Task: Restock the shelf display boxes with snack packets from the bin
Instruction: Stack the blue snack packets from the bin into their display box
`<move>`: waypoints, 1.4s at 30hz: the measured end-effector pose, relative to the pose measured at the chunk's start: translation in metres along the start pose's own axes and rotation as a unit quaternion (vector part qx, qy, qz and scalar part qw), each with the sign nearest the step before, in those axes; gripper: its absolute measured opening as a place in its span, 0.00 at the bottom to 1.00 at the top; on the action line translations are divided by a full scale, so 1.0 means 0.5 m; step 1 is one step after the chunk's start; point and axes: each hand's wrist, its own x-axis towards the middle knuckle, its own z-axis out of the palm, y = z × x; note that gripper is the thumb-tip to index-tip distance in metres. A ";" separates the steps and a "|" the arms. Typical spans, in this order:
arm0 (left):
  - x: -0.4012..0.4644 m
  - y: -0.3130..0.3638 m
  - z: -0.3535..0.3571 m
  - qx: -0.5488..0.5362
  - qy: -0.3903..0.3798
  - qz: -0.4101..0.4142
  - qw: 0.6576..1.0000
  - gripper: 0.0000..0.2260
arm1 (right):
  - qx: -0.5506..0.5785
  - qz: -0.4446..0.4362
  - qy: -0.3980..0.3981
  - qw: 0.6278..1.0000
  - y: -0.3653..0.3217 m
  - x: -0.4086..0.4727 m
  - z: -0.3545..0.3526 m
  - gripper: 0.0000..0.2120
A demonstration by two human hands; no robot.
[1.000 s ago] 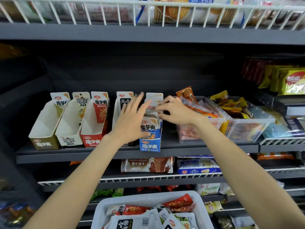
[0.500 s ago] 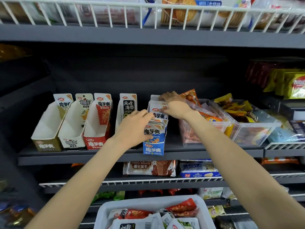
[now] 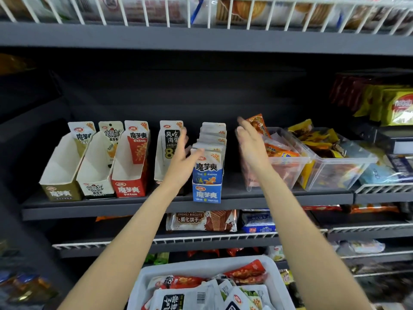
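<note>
Blue cardboard display box packed full, overhangs dark shelf edge; nudge could tip it. Left hand and right hand flank stacked white packets, both grips released.

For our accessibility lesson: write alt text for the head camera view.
Two open hands, left hand and right hand, flank a full blue display box on a dark shelf; near-empty boxes stand left, a white bin of packets below.

Packets in the fifth display box (bin below the shelf).
</note>
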 end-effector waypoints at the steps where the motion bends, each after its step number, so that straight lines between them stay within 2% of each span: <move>1: 0.010 -0.003 0.003 -0.019 -0.003 -0.017 1.000 0.30 | 0.057 0.017 -0.005 0.998 0.004 -0.034 0.001 0.22; 3: 0.030 -0.009 0.014 -0.016 -0.009 -0.031 0.999 0.27 | 0.103 0.013 -0.054 0.993 0.015 -0.084 0.028 0.26; 5: 0.046 -0.013 0.027 -0.021 -0.010 -0.047 0.999 0.26 | 0.074 0.013 -0.088 0.993 0.031 -0.094 0.066 0.33; 7: 0.053 -0.011 0.039 -0.096 -0.028 -0.082 0.992 0.25 | 0.048 0.021 -0.101 0.994 0.042 -0.081 0.084 0.44; 8: 0.055 -0.014 0.043 -0.126 -0.033 -0.089 0.987 0.24 | 0.058 0.031 -0.115 0.991 0.046 -0.070 0.085 0.46; 11: 0.059 -0.015 0.041 -0.131 -0.026 -0.084 0.988 0.25 | 0.099 0.047 -0.155 0.982 0.042 -0.051 0.083 0.47; 13: 0.060 -0.013 0.034 -0.103 -0.020 -0.071 0.992 0.27 | 0.063 0.016 -0.141 0.988 0.039 -0.051 0.087 0.46; 16: 0.046 -0.022 0.025 -0.062 -0.062 -0.031 0.996 0.26 | 0.009 -0.020 -0.122 0.992 0.042 -0.054 0.078 0.51; 18: 0.038 -0.026 0.018 0.007 -0.079 0.015 0.997 0.26 | -0.020 -0.035 -0.114 0.993 0.038 -0.058 0.060 0.56; 20: 0.044 -0.018 0.009 0.119 -0.036 0.084 0.989 0.25 | -0.045 -0.061 -0.110 0.991 0.046 -0.056 0.044 0.58; 21: 0.053 -0.009 0.005 0.170 -0.018 0.131 0.976 0.25 | -0.064 -0.081 -0.117 0.988 0.051 -0.051 0.039 0.59; 23: 0.078 0.013 0.002 0.280 -0.041 0.198 0.938 0.24 | -0.089 -0.084 -0.146 0.982 0.053 -0.036 0.031 0.59; 24: 0.089 0.022 0.003 0.344 -0.071 0.201 0.914 0.23 | -0.096 -0.078 -0.164 0.979 0.052 -0.031 0.030 0.58; 26: 0.106 0.028 0.004 0.470 -0.115 0.152 0.862 0.22 | -0.092 -0.051 -0.193 0.976 0.054 -0.020 0.033 0.59; 28: 0.118 0.029 0.001 0.524 -0.134 0.113 0.834 0.23 | -0.069 -0.030 -0.207 0.975 0.057 -0.016 0.035 0.61; 30: 0.123 0.023 -0.002 0.500 -0.158 0.116 0.844 0.25 | -0.051 -0.018 -0.207 0.977 0.064 -0.014 0.034 0.60; 31: 0.124 0.018 -0.004 0.464 -0.156 0.121 0.864 0.26 | -0.036 -0.013 -0.205 0.978 0.064 -0.015 0.034 0.59; 33: 0.116 0.006 -0.007 0.345 -0.104 0.106 0.927 0.27 | -0.007 -0.006 -0.196 0.980 0.062 -0.017 0.036 0.54; 35: 0.098 -0.002 -0.005 0.228 -0.066 0.041 0.971 0.28 | 0.024 0.014 -0.190 0.981 0.071 -0.014 0.046 0.51; 37: 0.078 -0.011 0.003 0.158 -0.094 -0.023 0.983 0.28 | 0.063 0.043 -0.193 0.978 0.071 -0.012 0.057 0.50; 40: 0.077 -0.024 0.021 0.070 -0.097 -0.057 0.991 0.25 | 0.160 0.091 -0.190 0.964 0.064 -0.003 0.071 0.41; 42: 0.087 -0.024 0.026 0.131 -0.062 -0.036 0.989 0.23 | 0.151 0.105 -0.170 0.968 0.065 0.003 0.081 0.37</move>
